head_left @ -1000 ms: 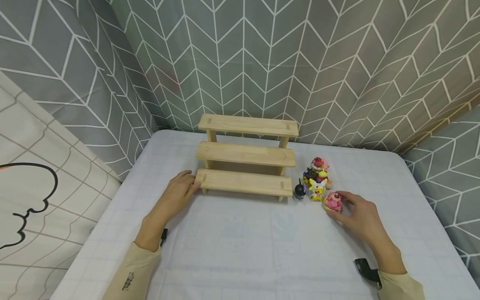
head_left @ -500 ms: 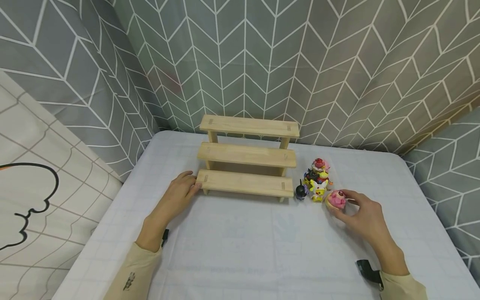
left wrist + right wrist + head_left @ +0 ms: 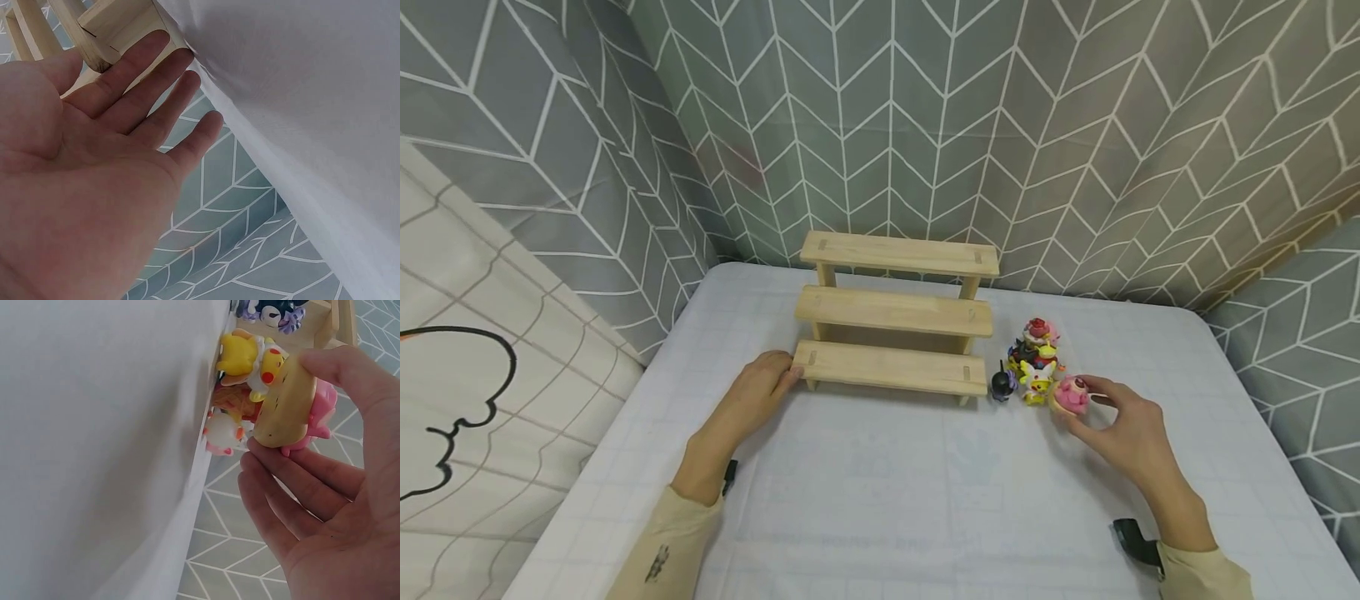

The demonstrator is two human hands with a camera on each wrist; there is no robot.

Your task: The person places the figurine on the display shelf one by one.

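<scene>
In the head view my right hand pinches a small pink figurine between thumb and fingers. Its tan underside shows in the right wrist view, held off the white cloth. Just beyond it stands a yellow figurine with white ear-like parts, and beside that a black-and-purple figurine. Other small figurines crowd behind, partly hidden. My left hand touches the left end of the lowest step on a three-tier wooden stand. Its fingers extend loosely in the left wrist view.
A white cloth covers the table. Grey curtains with white zigzag lines rise behind it and at the sides. A pale patterned cloth hangs at the left. The stand's upper shelves step up toward the back.
The right hand has lifted the pink figurine slightly from the cloth, with a small shift to the right. The left hand stays at the stand's end, its fingers slightly drawn in.
</scene>
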